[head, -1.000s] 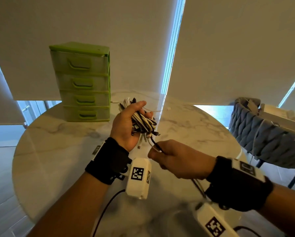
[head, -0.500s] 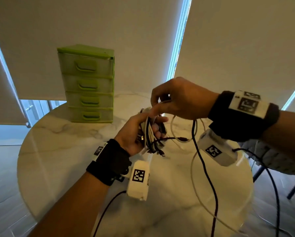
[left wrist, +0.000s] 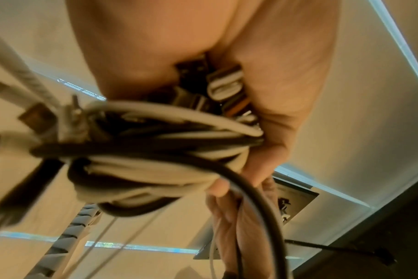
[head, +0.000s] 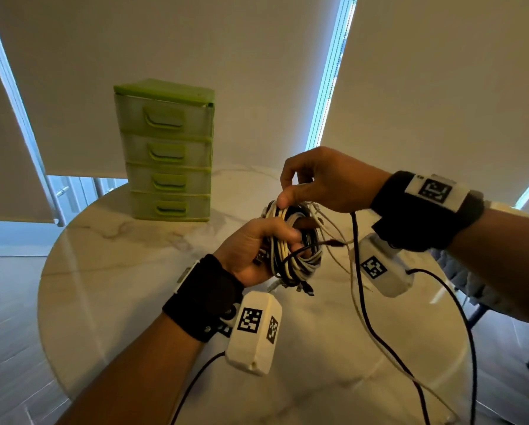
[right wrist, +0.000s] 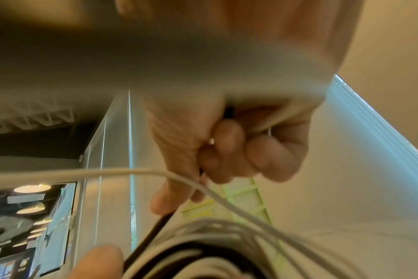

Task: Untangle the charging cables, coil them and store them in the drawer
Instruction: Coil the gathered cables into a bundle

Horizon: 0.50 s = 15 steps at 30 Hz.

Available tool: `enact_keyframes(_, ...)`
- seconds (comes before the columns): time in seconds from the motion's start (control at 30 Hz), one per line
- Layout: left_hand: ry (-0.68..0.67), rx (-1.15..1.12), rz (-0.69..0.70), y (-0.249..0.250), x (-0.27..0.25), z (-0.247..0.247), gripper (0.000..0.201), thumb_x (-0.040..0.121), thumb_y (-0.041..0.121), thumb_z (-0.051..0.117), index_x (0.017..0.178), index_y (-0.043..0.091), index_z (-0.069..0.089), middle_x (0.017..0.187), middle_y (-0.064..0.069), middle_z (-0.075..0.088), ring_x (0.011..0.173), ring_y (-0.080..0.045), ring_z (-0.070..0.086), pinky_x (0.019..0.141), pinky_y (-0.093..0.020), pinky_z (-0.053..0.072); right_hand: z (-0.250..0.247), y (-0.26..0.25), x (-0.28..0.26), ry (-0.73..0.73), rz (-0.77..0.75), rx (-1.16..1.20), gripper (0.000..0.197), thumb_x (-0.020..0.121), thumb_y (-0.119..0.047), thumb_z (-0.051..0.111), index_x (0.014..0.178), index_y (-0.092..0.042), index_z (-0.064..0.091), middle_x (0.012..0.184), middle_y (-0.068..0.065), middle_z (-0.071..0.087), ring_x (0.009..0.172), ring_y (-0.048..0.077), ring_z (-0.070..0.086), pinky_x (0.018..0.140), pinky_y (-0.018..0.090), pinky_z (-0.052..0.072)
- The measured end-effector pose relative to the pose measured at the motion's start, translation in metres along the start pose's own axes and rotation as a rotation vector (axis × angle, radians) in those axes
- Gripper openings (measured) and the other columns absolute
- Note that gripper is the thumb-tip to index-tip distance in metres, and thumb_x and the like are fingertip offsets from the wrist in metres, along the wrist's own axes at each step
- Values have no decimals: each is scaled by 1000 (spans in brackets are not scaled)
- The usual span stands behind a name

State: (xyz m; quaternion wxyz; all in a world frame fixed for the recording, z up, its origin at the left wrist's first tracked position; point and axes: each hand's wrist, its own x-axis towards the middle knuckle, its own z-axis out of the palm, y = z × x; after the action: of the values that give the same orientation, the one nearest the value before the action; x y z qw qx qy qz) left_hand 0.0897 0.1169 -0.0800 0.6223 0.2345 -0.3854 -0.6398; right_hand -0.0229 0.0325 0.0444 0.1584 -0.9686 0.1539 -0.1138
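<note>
A coiled bundle of black and white charging cables [head: 294, 250] hangs above the marble table, gripped in my left hand [head: 257, 250], whose fingers curl round it. In the left wrist view the bundle [left wrist: 155, 151] fills the middle, with plugs sticking out. My right hand [head: 315, 182] sits just above the bundle and pinches a black cable [right wrist: 155, 232] at the coil's top. The loose black cable [head: 361, 289] and a loose white cable [head: 376, 342] trail down to the right. The green drawer unit [head: 168, 151] stands at the table's back left, all drawers closed.
The round marble table [head: 110, 271] lies under both hands. A grey woven chair [head: 471, 280] stands off its right edge. White blinds cover the windows behind. Camera leads hang from both wrists.
My right hand rose from below the bundle to above it, drawing the cables up, then came down onto the coil's top. My left hand kept its hold on the bundle.
</note>
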Motion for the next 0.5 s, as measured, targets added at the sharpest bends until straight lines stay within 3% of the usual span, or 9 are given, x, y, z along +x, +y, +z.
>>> enact_keyframes(0.07, 37, -17, -41, 1, 0, 1, 54, 61, 7, 61, 114, -4, 54, 69, -7, 60, 60, -15, 54, 73, -29, 53, -10, 1, 0, -100, 77, 33, 32, 76, -47, 68, 86, -17, 66, 45, -10, 48, 41, 5, 39, 46, 15, 35)
enact_keyframes(0.13, 96, -14, -58, 5, 0, -2, 63, 54, 7, 63, 115, -5, 53, 60, -5, 58, 52, -13, 52, 69, -28, 53, -22, 6, -4, -177, 145, 34, 20, 83, -37, 68, 89, -18, 67, 45, -9, 51, 39, 5, 41, 45, 14, 38)
enact_keyframes(0.2, 131, -24, -65, 9, -1, -6, 67, 47, 5, 68, 112, -6, 57, 53, -4, 51, 50, -14, 51, 65, -27, 53, -32, 13, -10, -222, 198, 32, 15, 86, -35, 67, 90, -20, 69, 51, -4, 56, 45, 9, 49, 52, 19, 45)
enact_keyframes(0.33, 242, -22, -79, 15, -2, -7, 45, 61, 4, 55, 105, -5, 60, 52, -4, 48, 50, -15, 49, 58, -25, 51, -44, 34, -22, -221, 288, 5, 19, 89, -29, 65, 79, -14, 70, 58, 0, 55, 57, 12, 52, 64, 26, 47)
enact_keyframes(0.4, 297, -28, -80, 17, -1, -8, 44, 61, 6, 54, 103, -4, 60, 51, -5, 48, 51, -16, 50, 60, -25, 52, -44, 45, -26, -230, 339, -63, 25, 88, -30, 65, 78, -8, 69, 62, 1, 53, 62, 13, 50, 69, 29, 44)
enact_keyframes(0.5, 322, -102, -68, 22, -5, -14, 47, 59, 7, 60, 103, -6, 59, 48, -1, 50, 45, -13, 51, 61, -24, 54, -38, 60, -29, -210, 382, -229, 23, 87, -31, 65, 69, -17, 66, 58, -4, 52, 57, 12, 46, 66, 28, 41)
